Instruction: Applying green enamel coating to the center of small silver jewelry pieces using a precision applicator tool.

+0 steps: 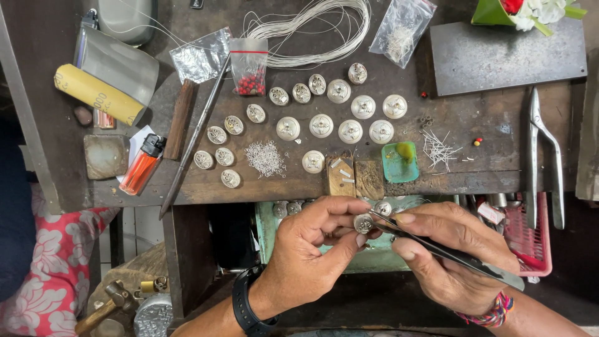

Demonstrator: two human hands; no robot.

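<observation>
Two hands are working close together just below the front edge of the tabletop (486,118), likely so the small piece stays near the eye and over the green tray (265,231) beneath. The left hand (306,249) is pinching a small round silver button (363,222) between thumb and fingertips, its grip pressed tight around the rim and turning the face upward. The right hand (452,249) is holding dark tweezers (437,248) in a closed, pen-like grip, and their tip is touching the button. Above the button, on the tabletop, matching silver buttons (321,125) are lying in loose rows, apparently sorted within easy reach. Left of those rows, a heap of tiny wire bits (265,157) is sitting beside them, and an orange lighter (142,165) is lying farther left. Right of them, pliers (544,150) are resting near the edge.
</observation>
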